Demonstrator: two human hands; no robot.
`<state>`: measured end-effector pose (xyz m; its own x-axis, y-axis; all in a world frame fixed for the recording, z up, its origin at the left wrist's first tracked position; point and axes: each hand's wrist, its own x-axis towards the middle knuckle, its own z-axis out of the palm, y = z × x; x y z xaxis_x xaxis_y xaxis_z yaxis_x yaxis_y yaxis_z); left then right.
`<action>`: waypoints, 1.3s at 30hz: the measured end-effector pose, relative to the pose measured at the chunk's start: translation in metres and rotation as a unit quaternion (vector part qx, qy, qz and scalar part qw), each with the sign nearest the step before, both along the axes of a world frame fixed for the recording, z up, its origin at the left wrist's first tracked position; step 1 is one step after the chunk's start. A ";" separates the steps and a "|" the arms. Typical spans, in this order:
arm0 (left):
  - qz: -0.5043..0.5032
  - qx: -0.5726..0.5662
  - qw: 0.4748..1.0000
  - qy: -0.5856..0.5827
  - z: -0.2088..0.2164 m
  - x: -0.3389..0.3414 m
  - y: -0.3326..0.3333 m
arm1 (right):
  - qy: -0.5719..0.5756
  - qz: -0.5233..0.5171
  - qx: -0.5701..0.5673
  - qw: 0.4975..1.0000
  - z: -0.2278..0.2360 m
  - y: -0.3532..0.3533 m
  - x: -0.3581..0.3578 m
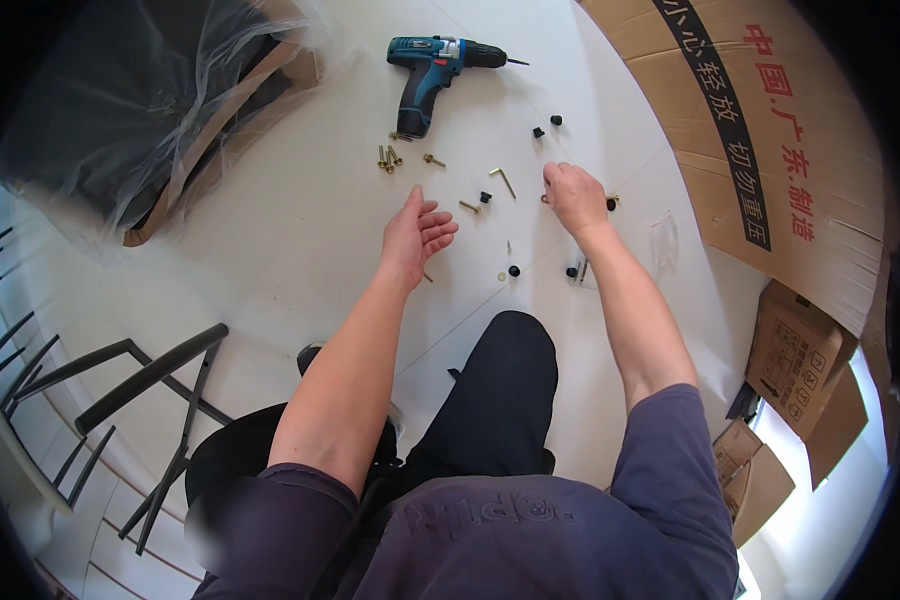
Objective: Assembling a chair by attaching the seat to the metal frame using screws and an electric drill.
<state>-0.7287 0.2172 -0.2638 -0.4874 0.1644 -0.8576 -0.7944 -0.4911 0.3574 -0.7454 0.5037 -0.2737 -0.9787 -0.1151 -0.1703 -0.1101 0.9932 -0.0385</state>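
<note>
My left hand [420,238] is held palm up over the white floor, fingers stretched out, nothing in it. Close to it lie a brass-coloured bolt [469,207] and a black cap-like piece [486,197]. Farther right, my right hand [573,197] is closed, fingertips pinched together; a tiny brass-coloured bit shows at its edge, and I cannot make out what it holds. A bent hex key [504,182] rests between the hands. Beyond them is a teal cordless drill [432,75] with a bit fitted. Several bolts [388,158] are grouped below the drill's battery.
Small black caps [538,132] lie scattered about, with a washer [502,277] and clear plastic bags [664,240]. A dark padded piece in plastic wrap [100,110] fills the far left. Cardboard boxes [750,120] line the right; a black metal frame [150,375] stands left.
</note>
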 end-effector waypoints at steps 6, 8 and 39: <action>-0.188 0.047 0.981 0.001 0.002 0.006 0.010 | 0.011 -0.227 -0.310 0.923 0.041 -0.065 0.041; -0.234 0.068 0.970 -0.003 0.001 0.011 0.012 | 0.030 -0.307 -0.471 0.827 0.049 -0.099 0.061; -0.155 0.156 0.975 0.018 0.006 0.014 0.012 | 0.049 -0.189 -0.376 0.906 0.053 -0.123 0.090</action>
<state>-0.7147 0.2289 -0.2582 -0.4016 0.5582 -0.7260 -0.9117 -0.3186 0.2594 -0.6559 0.3804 -0.2207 -0.9783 0.1848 -0.0934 0.1937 0.6574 -0.7282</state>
